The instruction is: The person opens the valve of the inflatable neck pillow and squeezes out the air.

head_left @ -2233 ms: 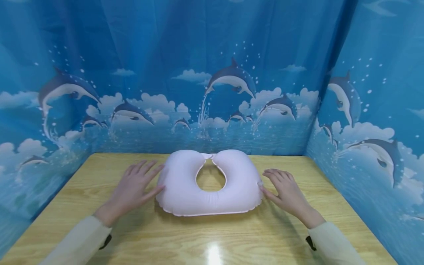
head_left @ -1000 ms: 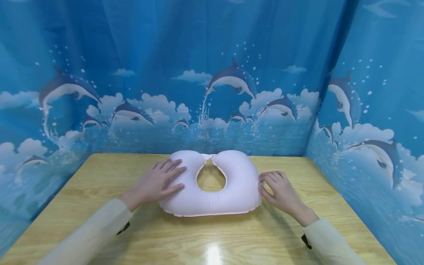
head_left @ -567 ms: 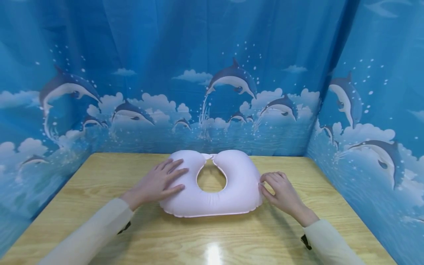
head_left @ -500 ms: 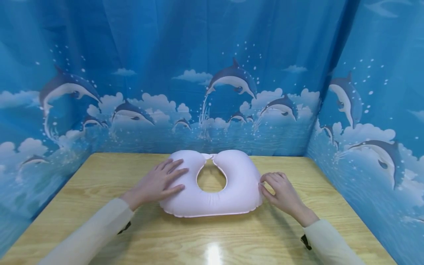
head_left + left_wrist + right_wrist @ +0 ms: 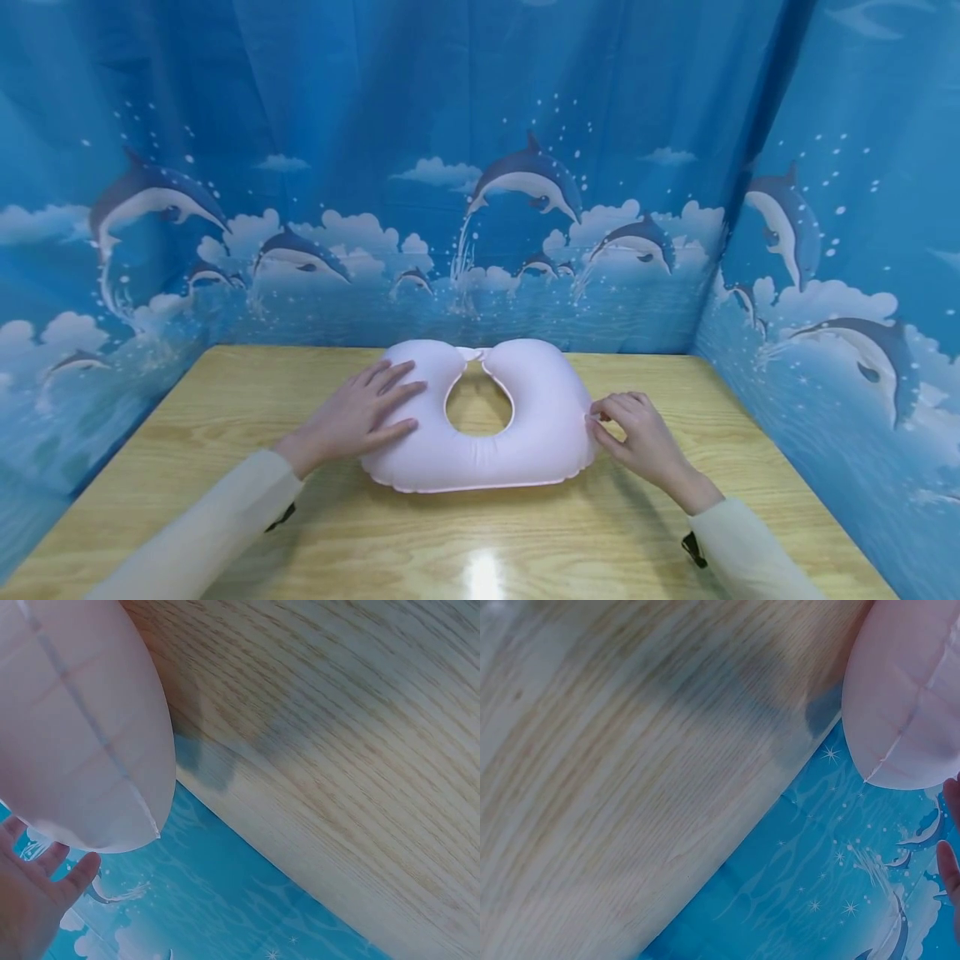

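A pale pink inflatable U-shaped neck pillow (image 5: 480, 462) lies on the wooden table, its open end toward the back curtain. My left hand (image 5: 348, 417) rests on its left lobe with the fingers spread and fairly straight. At the pillow's right edge, my right hand (image 5: 641, 442) pinches a small pale valve (image 5: 590, 417) between thumb and fingertips; the fingers mostly cover it. In the left wrist view the pillow's seamed side (image 5: 82, 727) stands above my left hand (image 5: 37, 892). Only fingertips of my right hand (image 5: 950, 847) enter the right wrist view, beside the pillow (image 5: 907, 697).
The light wood table (image 5: 420, 542) reaches back to a blue curtain (image 5: 360, 167) printed with dolphins and clouds. More of this curtain hangs along the left and right sides. Black straps (image 5: 694, 550) show at both sleeve cuffs.
From beside the pillow, my left hand has come rightward onto its left lobe. My right thumb and fingertips have drawn together on the valve. The pillow has stayed nearly in place.
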A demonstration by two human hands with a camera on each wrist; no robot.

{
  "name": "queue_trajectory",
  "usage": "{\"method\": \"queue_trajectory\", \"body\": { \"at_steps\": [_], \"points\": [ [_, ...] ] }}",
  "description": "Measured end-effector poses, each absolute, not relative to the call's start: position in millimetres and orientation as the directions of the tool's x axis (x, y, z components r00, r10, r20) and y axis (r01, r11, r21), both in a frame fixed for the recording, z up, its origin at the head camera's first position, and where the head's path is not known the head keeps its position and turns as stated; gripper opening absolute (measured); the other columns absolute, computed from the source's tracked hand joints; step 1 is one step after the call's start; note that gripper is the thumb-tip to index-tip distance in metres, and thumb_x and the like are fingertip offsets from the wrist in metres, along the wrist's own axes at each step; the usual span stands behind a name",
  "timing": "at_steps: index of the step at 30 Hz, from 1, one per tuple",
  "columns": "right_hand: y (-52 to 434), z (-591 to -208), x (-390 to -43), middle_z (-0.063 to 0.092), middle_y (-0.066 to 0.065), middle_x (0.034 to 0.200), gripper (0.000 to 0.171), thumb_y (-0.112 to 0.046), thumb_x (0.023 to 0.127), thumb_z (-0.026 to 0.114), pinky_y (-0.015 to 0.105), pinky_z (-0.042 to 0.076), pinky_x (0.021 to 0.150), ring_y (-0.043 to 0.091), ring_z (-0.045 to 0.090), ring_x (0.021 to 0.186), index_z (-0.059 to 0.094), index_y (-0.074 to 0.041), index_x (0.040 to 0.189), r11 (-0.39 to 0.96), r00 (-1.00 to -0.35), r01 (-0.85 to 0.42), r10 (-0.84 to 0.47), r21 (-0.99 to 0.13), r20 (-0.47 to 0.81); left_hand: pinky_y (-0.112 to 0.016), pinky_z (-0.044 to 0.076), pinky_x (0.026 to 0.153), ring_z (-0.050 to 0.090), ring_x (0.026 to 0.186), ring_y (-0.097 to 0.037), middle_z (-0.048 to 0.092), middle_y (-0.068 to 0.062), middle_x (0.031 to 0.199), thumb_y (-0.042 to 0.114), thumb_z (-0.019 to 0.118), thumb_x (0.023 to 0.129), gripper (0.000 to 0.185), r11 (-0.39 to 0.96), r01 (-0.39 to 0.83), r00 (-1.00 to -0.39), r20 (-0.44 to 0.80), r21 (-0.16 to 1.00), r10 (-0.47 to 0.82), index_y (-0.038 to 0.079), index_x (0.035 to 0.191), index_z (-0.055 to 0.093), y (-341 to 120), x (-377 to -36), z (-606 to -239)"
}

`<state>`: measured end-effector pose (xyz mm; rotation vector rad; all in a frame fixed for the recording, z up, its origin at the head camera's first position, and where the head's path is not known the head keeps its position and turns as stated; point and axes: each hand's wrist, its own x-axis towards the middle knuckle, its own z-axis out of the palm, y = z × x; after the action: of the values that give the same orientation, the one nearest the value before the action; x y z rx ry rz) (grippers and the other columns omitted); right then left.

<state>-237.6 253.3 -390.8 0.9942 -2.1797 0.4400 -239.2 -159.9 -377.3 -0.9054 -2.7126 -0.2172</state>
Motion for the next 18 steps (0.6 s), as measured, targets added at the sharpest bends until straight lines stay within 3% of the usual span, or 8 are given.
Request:
{"method": "queue_trajectory", "body": {
  "at_steps": [4,10,18],
  "points": [
    [252.2,-388.5,-236.3,0.062,-0.006,0.076,0.016,-0.008,0.072,0.072,0.04,0.043,0.074,0.011,0.057,0.07,0.062,-0.012,0.083,0.659,-0.493,-0.751,-0.527,-0.033,0.692,-0.059,0.024,0.106,0.025,0.135,-0.038,0.029,-0.005,0.149,0.056,0.043,0.089,0.056,0.791,0.608,-0.766,0.304,0.06,0.566,0.031,0.139,0.038,-160.4,-239.2,-377.8],
    [252.8,-388.6,-236.0,0.061,-0.006,0.076,0.014,-0.009,0.074,0.071,0.039,0.042,0.078,0.012,0.057,0.072,0.062,-0.013,0.083,0.671,-0.532,-0.739,-0.524,-0.062,0.665,-0.059,0.025,0.105,0.025,0.135,-0.038,0.029,-0.005,0.149,0.056,0.042,0.089,0.056,0.789,0.611,-0.761,0.315,0.056,0.567,0.032,0.139,0.037,-161.4,-239.5,-379.0],
    [253.5,-391.0,-237.9,0.061,-0.007,0.076,0.019,-0.003,0.069,0.073,0.034,0.04,0.073,0.009,0.054,0.07,0.062,-0.013,0.082,0.644,-0.522,-0.756,-0.489,-0.115,0.698,-0.058,0.025,0.106,0.023,0.136,-0.036,0.028,-0.004,0.15,0.057,0.042,0.089,0.056,0.79,0.611,-0.763,0.306,0.052,0.57,0.032,0.139,0.037,-161.3,-239.5,-379.3]
  ]
}}
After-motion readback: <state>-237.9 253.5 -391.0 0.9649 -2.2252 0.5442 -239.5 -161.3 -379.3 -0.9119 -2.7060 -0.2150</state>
